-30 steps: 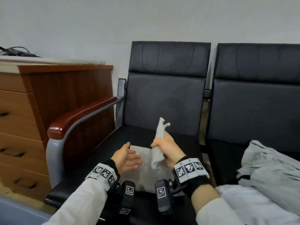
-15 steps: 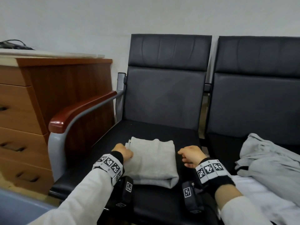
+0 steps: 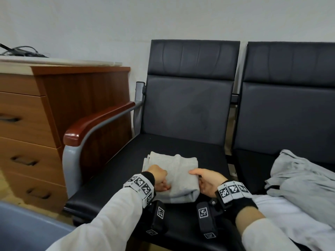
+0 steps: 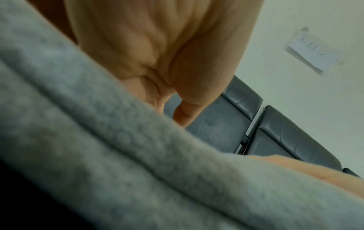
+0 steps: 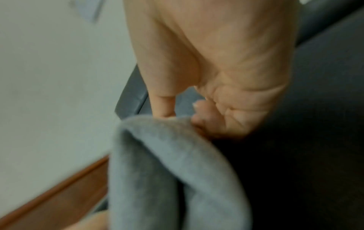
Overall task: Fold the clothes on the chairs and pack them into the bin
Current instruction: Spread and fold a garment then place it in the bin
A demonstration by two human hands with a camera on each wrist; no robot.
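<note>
A folded light grey garment (image 3: 174,175) lies on the seat of the left black chair (image 3: 181,142). My left hand (image 3: 160,179) grips its left side, thumb on top and fingers tucked under. My right hand (image 3: 203,180) grips its right side, thumb over the top layer and fingers beneath. In the left wrist view the grey fabric (image 4: 138,171) fills the lower frame under my left hand (image 4: 171,70). The right wrist view shows the folded edge (image 5: 167,163) pinched between the thumb and curled fingers of my right hand (image 5: 216,85). The bin is out of sight.
A pile of loose grey and white clothes (image 3: 299,187) lies on the right chair (image 3: 290,105). A wooden drawer cabinet (image 3: 45,124) stands to the left, beside the chair's wooden armrest (image 3: 94,124). A blue-grey surface (image 3: 21,229) shows at the bottom left.
A second ago my right hand held the cloth's end up; it was then laid down folded. Both hands have since moved in from the sides and now grip the folded garment.
</note>
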